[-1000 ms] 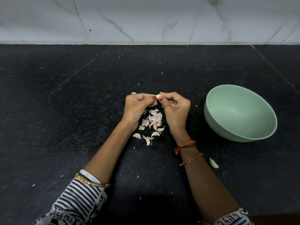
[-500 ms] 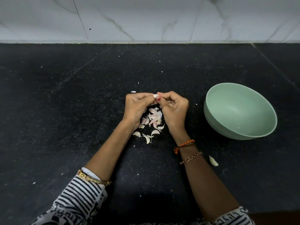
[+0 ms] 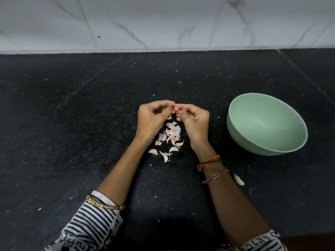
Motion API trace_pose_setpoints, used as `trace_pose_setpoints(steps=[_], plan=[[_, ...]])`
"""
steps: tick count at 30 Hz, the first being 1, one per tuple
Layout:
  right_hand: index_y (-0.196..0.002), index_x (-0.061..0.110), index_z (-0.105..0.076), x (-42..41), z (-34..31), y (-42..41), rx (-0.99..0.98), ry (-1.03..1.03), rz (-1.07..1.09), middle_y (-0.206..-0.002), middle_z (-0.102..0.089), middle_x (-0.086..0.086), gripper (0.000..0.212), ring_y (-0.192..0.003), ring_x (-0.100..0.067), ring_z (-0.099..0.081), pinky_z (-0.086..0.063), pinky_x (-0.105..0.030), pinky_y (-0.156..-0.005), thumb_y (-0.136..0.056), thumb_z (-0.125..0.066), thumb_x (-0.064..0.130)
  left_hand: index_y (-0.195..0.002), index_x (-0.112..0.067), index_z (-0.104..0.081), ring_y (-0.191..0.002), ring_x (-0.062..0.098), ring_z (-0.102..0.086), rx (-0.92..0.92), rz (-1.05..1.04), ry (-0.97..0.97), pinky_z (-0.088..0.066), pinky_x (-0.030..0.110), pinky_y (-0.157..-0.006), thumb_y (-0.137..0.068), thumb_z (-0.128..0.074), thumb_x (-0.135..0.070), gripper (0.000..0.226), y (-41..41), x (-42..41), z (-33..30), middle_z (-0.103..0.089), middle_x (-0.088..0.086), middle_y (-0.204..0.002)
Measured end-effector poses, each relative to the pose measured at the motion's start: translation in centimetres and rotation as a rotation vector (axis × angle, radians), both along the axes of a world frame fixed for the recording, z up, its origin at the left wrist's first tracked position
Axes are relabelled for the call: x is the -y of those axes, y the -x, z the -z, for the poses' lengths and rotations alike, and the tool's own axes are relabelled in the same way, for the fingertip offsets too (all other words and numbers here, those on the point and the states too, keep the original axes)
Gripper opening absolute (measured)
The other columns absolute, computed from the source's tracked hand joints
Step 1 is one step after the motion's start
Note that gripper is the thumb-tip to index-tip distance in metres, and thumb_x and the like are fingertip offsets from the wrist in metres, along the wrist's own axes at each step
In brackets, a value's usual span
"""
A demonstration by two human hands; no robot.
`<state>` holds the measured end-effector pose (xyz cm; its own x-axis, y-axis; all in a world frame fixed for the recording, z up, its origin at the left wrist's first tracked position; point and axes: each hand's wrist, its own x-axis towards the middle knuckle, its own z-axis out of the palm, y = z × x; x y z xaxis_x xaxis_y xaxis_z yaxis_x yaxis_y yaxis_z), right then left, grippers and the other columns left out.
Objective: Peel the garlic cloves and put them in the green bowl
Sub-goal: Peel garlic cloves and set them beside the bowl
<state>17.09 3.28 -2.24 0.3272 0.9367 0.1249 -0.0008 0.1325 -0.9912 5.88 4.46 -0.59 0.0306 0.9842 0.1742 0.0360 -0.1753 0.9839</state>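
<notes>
Thumbs now closer on pale clove (image 3: 174, 108)

A black speckled countertop (image 3: 72, 124) is carrying a green bowl (image 3: 266, 124), a heap of garlic cloves and skins (image 3: 169, 136), and 1 lone clove (image 3: 239, 179) lying near the bowl.

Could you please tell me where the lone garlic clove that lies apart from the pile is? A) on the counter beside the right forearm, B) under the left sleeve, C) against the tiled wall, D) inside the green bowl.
A: the lone clove lies on the black counter just right of the right forearm, in front of the bowl, which looks empty; the pile is between the wrists.
</notes>
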Motion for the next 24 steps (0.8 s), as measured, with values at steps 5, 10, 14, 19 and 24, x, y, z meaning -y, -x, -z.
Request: trace_pose_setpoints(steps=[5, 10, 14, 19, 24], plan=[[-0.082, 0.007, -0.068, -0.2, 0.3, -0.1, -0.007, 0.03, 0.045, -0.069, -0.065, 0.0, 0.006, -0.059, -0.001, -0.062, -0.05, -0.013, -0.057, -0.084, -0.063, 0.009, -0.095, -0.009, -0.068, -0.082, 0.01, -0.067, -0.083, 0.082, -0.053, -0.053, 0.022, -0.078, -0.084, -0.062, 0.001, 0.017, 0.4, -0.1, 0.0, -0.069, -0.001, -0.086], [-0.082, 0.005, -0.068, -0.3, 0.4, -0.1, -0.002, 0.045, 0.051, -0.064, -0.064, -0.001, 0.008, -0.054, -0.002, -0.061, -0.051, -0.015, -0.055, -0.084, -0.064, 0.012, -0.092, -0.013, -0.07, -0.082, 0.025, -0.067, -0.162, 0.093, -0.115, -0.053, 0.036, -0.076, -0.08, -0.064, -0.011, 0.013, 0.6, -0.2, 0.3, -0.07, 0.0, -0.087], [-0.086, -0.001, -0.069, -0.3, 0.5, -0.1, 0.127, 0.005, 0.069, -0.064, -0.063, 0.005, 0.013, -0.052, 0.001, -0.059, -0.051, -0.015, -0.055, -0.084, -0.065, 0.012, -0.08, -0.018, -0.07, -0.065, 0.011, -0.061, -0.184, 0.069, -0.119, -0.051, 0.022, -0.064, -0.076, -0.067, -0.012, 0.007, 0.4, -0.1, 0.1, -0.068, -0.007, -0.073], [-0.086, 0.0, -0.071, -0.1, 0.4, 0.0, 0.258, -0.069, 0.12, -0.065, -0.061, 0.012, 0.011, -0.054, 0.007, -0.058, -0.049, -0.012, -0.054, -0.083, -0.066, 0.009, -0.077, -0.011, -0.07, -0.058, 0.0, -0.058, -0.181, -0.004, -0.105, -0.046, 0.013, -0.058, -0.077, -0.069, -0.001, 0.011, 0.0, 0.0, 0.2, -0.065, -0.005, -0.067], [-0.085, 0.003, -0.072, 0.1, 0.3, 0.1, 0.318, -0.132, 0.173, -0.069, -0.063, 0.012, 0.01, -0.059, 0.003, -0.06, -0.054, -0.021, -0.058, -0.082, -0.067, 0.012, -0.078, -0.011, -0.071, -0.063, 0.013, -0.063, -0.138, -0.052, -0.074, -0.052, 0.021, -0.06, -0.078, -0.068, -0.007, 0.005, -0.6, 0.5, 0.0, -0.069, 0.003, -0.071]])
